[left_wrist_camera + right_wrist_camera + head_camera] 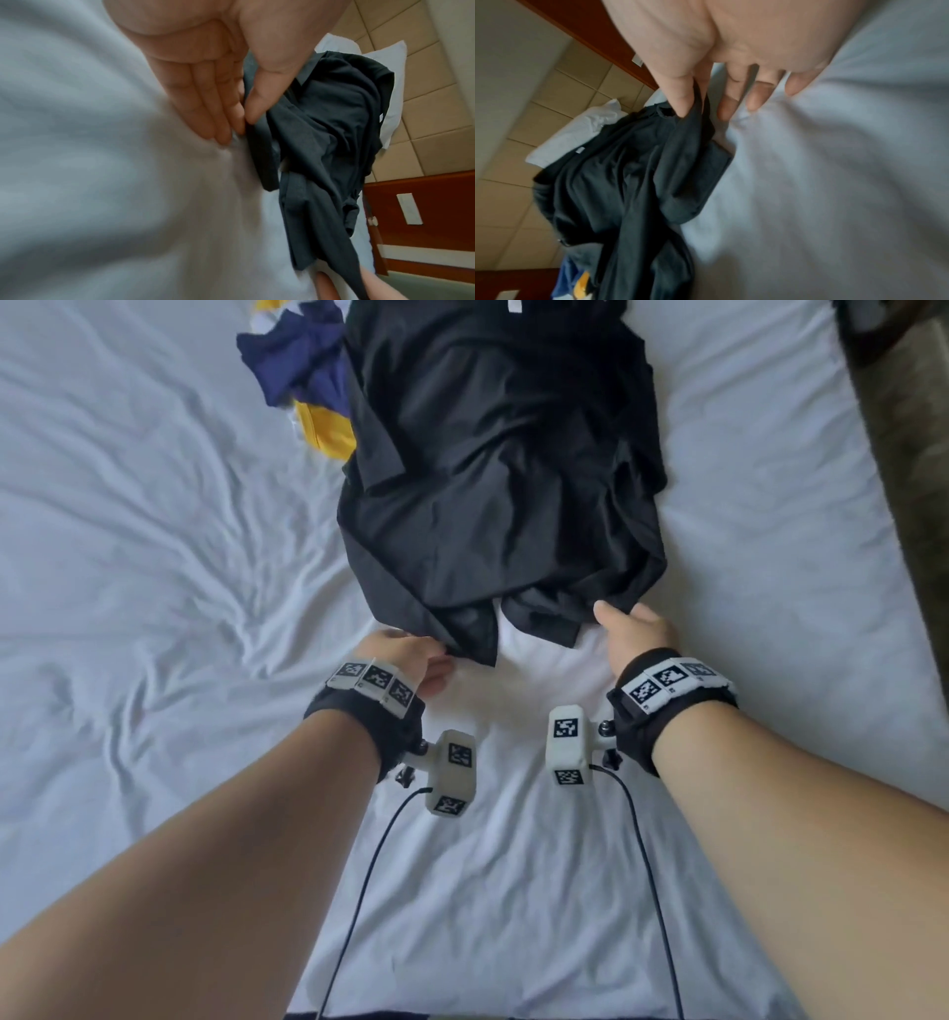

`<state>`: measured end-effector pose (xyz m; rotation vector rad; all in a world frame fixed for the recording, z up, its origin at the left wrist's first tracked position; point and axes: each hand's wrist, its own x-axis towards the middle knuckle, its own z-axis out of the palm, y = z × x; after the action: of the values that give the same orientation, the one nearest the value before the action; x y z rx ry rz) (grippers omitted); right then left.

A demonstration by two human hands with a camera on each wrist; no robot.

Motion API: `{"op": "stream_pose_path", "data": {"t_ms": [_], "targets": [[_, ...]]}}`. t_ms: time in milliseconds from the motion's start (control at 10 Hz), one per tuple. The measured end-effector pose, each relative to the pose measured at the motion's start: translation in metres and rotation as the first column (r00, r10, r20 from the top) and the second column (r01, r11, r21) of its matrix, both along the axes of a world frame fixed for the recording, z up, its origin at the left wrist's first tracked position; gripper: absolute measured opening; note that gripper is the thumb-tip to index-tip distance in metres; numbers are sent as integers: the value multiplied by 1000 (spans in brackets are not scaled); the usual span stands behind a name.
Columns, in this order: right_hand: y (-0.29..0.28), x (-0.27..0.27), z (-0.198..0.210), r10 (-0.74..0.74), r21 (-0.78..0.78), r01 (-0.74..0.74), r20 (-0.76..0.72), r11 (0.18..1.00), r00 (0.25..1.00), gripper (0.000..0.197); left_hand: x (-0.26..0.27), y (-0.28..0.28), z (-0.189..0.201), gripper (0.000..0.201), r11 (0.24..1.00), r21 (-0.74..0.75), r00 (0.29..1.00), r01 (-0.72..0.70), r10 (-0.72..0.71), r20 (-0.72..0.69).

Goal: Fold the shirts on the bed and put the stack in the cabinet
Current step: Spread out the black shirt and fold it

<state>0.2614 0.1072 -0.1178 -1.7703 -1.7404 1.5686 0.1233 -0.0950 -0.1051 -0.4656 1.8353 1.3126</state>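
My left hand [405, 654] pinches the near edge of the black shirt [493, 469] between thumb and fingers. My right hand [634, 631] pinches the same edge on the other side, thumb on top. The shirt lies bunched up on the white bed sheet [154, 557], stretching away from me. Past it, on the left, sits a pile of blue and yellow clothes [308, 377].
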Motion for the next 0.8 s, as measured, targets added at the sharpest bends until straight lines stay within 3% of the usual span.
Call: {"op": "stream_pose_path", "data": {"t_ms": [100,200,400,500,600,700,800], "targets": [[0,2,11,-81,24,84,-125,996,989,22,4,-6,-1,15,992,76,995,-100,102,-24],[3,9,14,-126,89,150,-226,985,966,38,9,-11,5,16,960,166,968,-225,240,-76],[-26,73,47,52,424,-1,-109,906,993,23,31,-55,14,6,978,146,880,-146,196,-433],[-56,128,55,134,481,-93,-51,872,990,27,61,-91,29,5,977,127,816,-174,215,-537],[-88,190,75,163,414,-131,-43,901,986,11,103,-135,54,19,971,102,798,-217,237,-554],[-101,237,98,142,416,-105,-57,903,988,40,129,-173,75,33,989,87,763,-116,145,-630],[-111,272,122,197,472,-173,-1,865,980,49,153,-198,94,30,996,92,801,-4,59,-596]]}}
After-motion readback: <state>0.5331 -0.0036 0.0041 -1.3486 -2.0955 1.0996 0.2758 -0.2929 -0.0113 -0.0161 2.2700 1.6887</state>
